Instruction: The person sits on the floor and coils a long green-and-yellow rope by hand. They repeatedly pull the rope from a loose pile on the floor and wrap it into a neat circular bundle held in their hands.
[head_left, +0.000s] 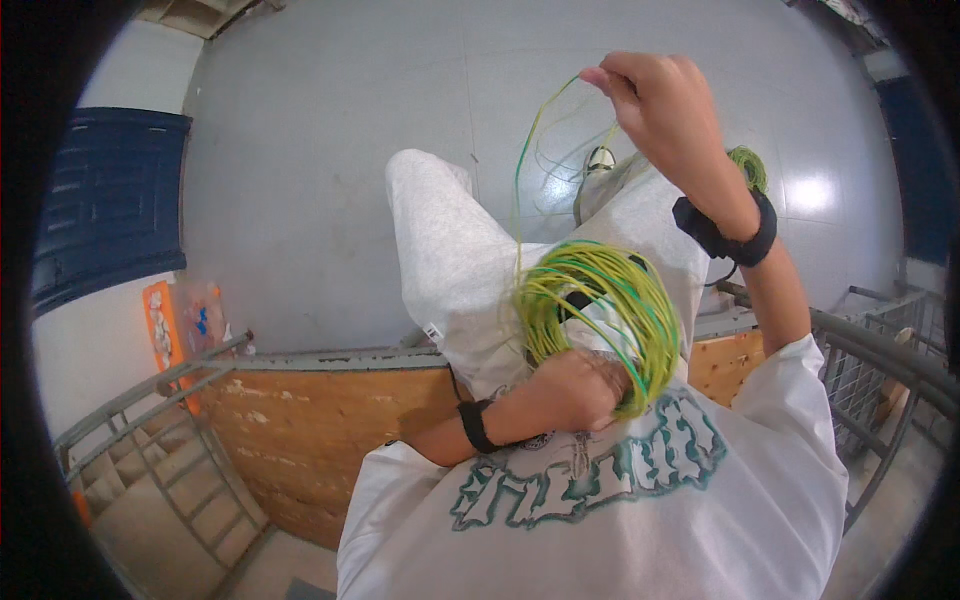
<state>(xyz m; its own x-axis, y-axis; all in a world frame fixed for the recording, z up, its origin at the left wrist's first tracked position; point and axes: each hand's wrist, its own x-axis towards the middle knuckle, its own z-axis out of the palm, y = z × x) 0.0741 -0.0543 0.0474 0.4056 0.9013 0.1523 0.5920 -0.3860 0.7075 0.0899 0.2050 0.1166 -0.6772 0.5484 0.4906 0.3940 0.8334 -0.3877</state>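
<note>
A thick coil of yellow-green insulated wire is held above my lap, close against my shirt. My left hand grips its lower side, with the fingers hidden inside the ring. Raised out beyond my knees, my right hand pinches a thin strand of the wire between thumb and fingertips. That strand runs in a slack curve back to the coil. Fainter loops of wire hang below the right hand, and where they lead is hard to make out. Black bands circle both of my wrists.
Another bundle of green wire shows past my right forearm. I sit on a wooden board in a metal bed frame, with rails at the left and right. An orange-edged container and a dark blue door are to the left.
</note>
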